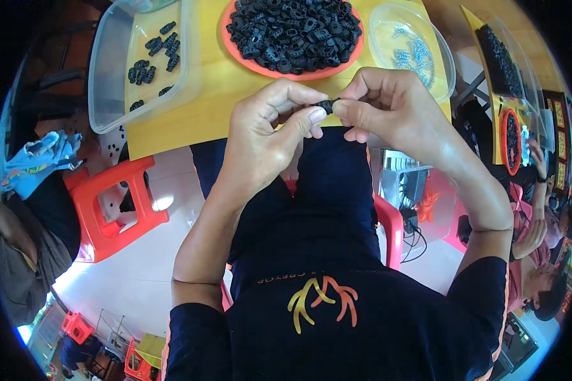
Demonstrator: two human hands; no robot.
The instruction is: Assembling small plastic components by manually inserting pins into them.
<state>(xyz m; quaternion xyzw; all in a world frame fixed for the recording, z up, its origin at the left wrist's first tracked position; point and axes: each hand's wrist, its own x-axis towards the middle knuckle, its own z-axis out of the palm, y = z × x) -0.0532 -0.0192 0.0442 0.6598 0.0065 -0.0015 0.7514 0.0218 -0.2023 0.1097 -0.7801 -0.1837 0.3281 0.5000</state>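
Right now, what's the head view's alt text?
The left hand and right hand pinch a small black part over a yellow table; a reddish plate heaped with black pieces stands between one clear tub of ribbed parts and another of silvery pieces.

A red stool (131,234) stands on a pale floor (136,286) at left. At right, a person (532,279) wears a dark cap (551,297).
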